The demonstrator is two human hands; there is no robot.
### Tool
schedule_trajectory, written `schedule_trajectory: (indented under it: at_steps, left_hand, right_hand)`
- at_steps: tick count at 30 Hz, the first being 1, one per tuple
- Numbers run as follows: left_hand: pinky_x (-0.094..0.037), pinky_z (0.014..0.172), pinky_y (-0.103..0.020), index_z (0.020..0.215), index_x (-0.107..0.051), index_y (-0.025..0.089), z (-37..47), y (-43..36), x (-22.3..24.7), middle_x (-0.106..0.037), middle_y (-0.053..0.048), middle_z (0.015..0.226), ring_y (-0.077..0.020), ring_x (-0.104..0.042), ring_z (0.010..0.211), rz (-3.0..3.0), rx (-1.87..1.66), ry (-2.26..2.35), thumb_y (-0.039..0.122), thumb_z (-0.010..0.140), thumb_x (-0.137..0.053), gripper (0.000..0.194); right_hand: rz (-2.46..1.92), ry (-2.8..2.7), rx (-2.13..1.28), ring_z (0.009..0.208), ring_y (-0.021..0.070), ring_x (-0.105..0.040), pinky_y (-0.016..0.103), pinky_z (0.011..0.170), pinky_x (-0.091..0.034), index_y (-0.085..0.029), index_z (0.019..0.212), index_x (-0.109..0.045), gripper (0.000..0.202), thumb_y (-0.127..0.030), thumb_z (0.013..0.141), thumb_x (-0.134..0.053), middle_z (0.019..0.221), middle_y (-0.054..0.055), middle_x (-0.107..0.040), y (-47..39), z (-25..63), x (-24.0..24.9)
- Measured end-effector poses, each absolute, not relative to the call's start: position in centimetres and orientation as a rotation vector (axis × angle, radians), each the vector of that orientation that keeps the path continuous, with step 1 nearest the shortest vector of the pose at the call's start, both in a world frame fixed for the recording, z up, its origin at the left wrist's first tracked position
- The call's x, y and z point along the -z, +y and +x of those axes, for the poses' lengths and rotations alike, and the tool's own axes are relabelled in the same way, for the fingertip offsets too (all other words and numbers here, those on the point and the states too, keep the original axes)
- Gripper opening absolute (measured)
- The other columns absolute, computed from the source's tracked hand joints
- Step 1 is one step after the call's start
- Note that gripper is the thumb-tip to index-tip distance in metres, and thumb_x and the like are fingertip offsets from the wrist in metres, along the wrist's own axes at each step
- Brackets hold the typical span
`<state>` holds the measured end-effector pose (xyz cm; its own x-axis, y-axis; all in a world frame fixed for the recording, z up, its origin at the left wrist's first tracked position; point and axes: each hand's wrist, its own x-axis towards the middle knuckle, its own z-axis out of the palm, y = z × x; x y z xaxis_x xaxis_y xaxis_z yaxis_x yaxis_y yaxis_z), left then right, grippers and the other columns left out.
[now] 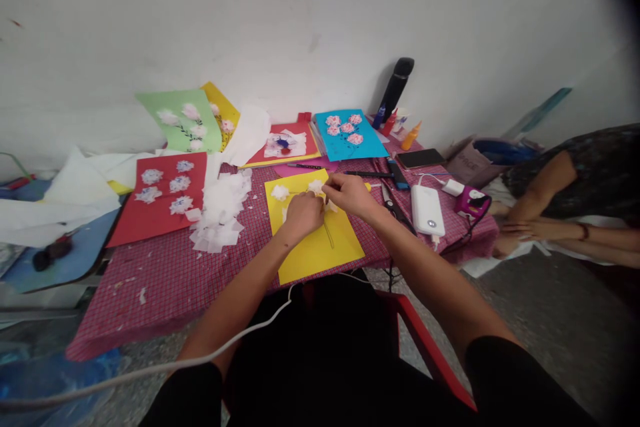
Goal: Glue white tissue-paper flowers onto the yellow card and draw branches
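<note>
A yellow sheet of paper (320, 260) lies in front of me, with drawn stems and white tissue-paper flowers (280, 193) on it. My left hand (305, 212) rests on the middle of the sheet with its fingers curled together; what they hold, if anything, is hidden. Fingertips of my right hand (349, 195) are pinched together just right of it, beside another white tissue flower (316, 187) near the sheet's top edge. Whatever sits in that pinch is too small to make out. A pile of cut white tissue pieces (220, 213) lies left of the sheet.
Finished-looking flower cards stand or lie around: red (165, 203), green (187, 121), blue (350, 135). Scissors (395, 208), a white power bank (427, 210), a phone (420, 159) and paint bottles (411, 136) sit at right. A white cable (215, 353) crosses my left arm. Another person's arms (540, 230) are at far right.
</note>
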<state>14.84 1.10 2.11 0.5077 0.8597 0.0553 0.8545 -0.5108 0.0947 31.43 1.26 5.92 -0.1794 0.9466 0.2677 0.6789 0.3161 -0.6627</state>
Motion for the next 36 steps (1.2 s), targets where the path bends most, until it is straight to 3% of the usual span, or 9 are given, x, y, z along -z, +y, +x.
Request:
schedule_trajectory:
  at_steps: [18, 36]
  left_hand:
    - [-0.053, 0.087, -0.041, 0.111, -0.075, 0.015, 14.7, 1.0, -2.3, -0.072, -0.016, 0.104, -0.0306, -0.069, 0.101, 2.639, -0.163, 1.549, 0.028, 0.092, -0.057, 0.029]
    - [-0.053, 0.088, -0.041, 0.106, -0.077, 0.015, 15.3, 1.2, -2.2, -0.072, -0.015, 0.101, -0.0298, -0.07, 0.099, 2.638, -0.221, 1.526, 0.028, 0.094, -0.057, 0.026]
  right_hand:
    - [-1.447, -1.968, -0.461, 0.066, 0.0164, -0.061, 0.027, 0.062, -0.036, -0.019, 0.077, -0.071, 0.02, -0.028, 0.091, -0.059, 0.074, 0.003, -0.074, 1.1, 31.4, -6.0]
    - [-1.502, -1.999, -0.48, 0.069, 0.0172, -0.064, 0.027, 0.062, -0.038, -0.019, 0.077, -0.07, 0.019, -0.025, 0.09, -0.059, 0.076, 0.004, -0.075, 1.6, 31.8, -5.0]
